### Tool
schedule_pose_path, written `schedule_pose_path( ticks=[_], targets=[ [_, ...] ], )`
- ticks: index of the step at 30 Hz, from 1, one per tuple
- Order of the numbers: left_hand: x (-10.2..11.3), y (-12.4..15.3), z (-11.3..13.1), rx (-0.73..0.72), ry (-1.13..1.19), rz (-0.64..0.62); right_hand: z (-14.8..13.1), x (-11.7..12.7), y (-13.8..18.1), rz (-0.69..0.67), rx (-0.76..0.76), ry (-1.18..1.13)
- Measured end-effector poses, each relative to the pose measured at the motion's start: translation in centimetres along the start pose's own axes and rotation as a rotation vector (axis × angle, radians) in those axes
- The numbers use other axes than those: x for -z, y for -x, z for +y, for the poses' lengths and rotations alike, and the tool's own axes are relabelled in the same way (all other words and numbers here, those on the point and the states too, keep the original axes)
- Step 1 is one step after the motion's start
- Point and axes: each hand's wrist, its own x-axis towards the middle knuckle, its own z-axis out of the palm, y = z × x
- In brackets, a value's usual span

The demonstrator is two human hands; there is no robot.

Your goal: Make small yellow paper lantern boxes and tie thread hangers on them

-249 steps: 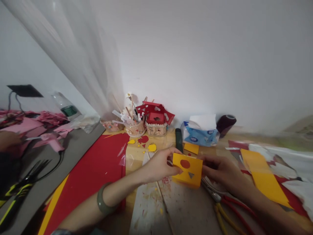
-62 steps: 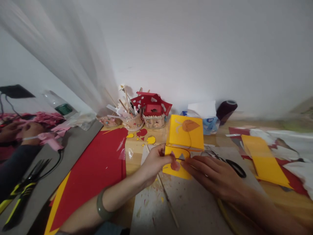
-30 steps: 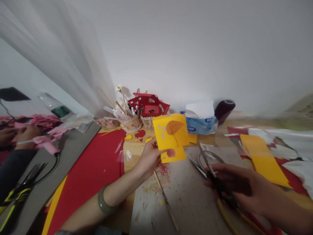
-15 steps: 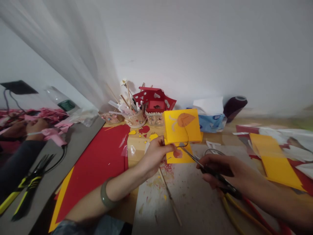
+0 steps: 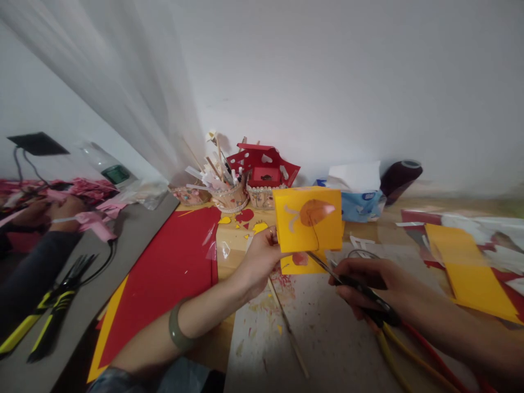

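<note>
Left hand (image 5: 262, 262): fingers closed on the left edge of the yellow paper box (image 5: 295, 232), held up over the scrap-flecked pale board (image 5: 262, 349) on the bench (image 5: 229, 245). Box's near face has an orange leaf shape (image 5: 313, 213) plus a dark thread (image 5: 315, 234) hanging from it. Lower yellow flap (image 5: 314, 268) sticks out under the box, reddish round patch (image 5: 300, 258) on it.

Right hand (image 5: 372, 284): fingers wrapped around the black handles of the scissors (image 5: 370, 297). Blades point left, tips right at the box's bottom edge, in front of the flap. Can't tell if they touch paper or thread.

Red- and yellow-handled tools (image 5: 428, 352) lie under the right forearm, partly hidden. Thin stick (image 5: 292, 338) lies on the board, below the left hand. Red sheet (image 5: 164, 278) to the left; folded yellow strip (image 5: 466, 267) to the right.

Back row, left to right: cup of pens and sticks (image 5: 229, 197), red cut-out box (image 5: 266, 173) above a second cup, tissue pack (image 5: 362, 206), dark spool (image 5: 401, 177) leaning.

Far left: co-worker's hand (image 5: 67, 208) by pink scraps (image 5: 96, 185), pink glue gun (image 5: 96, 225) next to it, yellow-black pliers (image 5: 53, 314) nearer.
</note>
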Motion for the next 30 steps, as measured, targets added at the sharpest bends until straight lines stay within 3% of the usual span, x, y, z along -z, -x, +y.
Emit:
schedule_pose_path(
  ticks=[9,16,25,30],
  targets=[
    [-0.1,0.2,0.0,-0.008,0.060,0.035,0.0,-0.3,-0.1,0.052,0.026,0.035],
    [0.3,0.1,-0.1,0.084,0.102,-0.015,0.3,0.3,-0.5,0.006,-0.002,0.004],
    [0.0,0.2,0.8,0.186,0.113,0.030,-0.2,0.9,0.1,-0.119,0.021,-0.104],
    [0.5,0.1,0.6,0.197,0.068,-0.031,-0.4,0.7,0.1,-0.149,-0.010,-0.154]
  ],
)
